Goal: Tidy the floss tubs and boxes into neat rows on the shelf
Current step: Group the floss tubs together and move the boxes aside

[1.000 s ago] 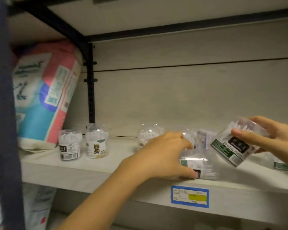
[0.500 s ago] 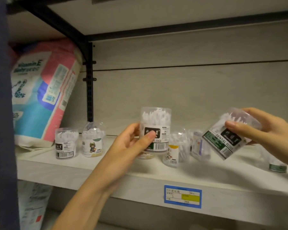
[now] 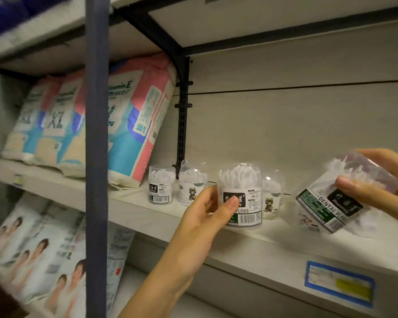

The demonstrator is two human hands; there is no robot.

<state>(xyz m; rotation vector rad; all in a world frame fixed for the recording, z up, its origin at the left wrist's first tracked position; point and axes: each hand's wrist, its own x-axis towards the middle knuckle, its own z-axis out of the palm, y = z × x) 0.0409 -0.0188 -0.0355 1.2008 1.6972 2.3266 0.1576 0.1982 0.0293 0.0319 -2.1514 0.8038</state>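
Far left, beside the nappy packs (image 3: 133, 125), the small tub (image 3: 159, 187) and a cat-label tub (image 3: 192, 187) stood as before. Then the left hand (image 3: 202, 223): thumb across the label, fingers (image 3: 208, 198) curled behind, gripping the tall floss tub (image 3: 241, 198) upright. A second ago that hand was down among toppled stock; the tub had since come up and swung toward the pair. Whether its base met the shelf (image 3: 274, 249), I couldn't tell. Further right, the right hand (image 3: 381, 184) pinched the tilted tub (image 3: 331, 203), held clear of the shelf. A row looked underway.
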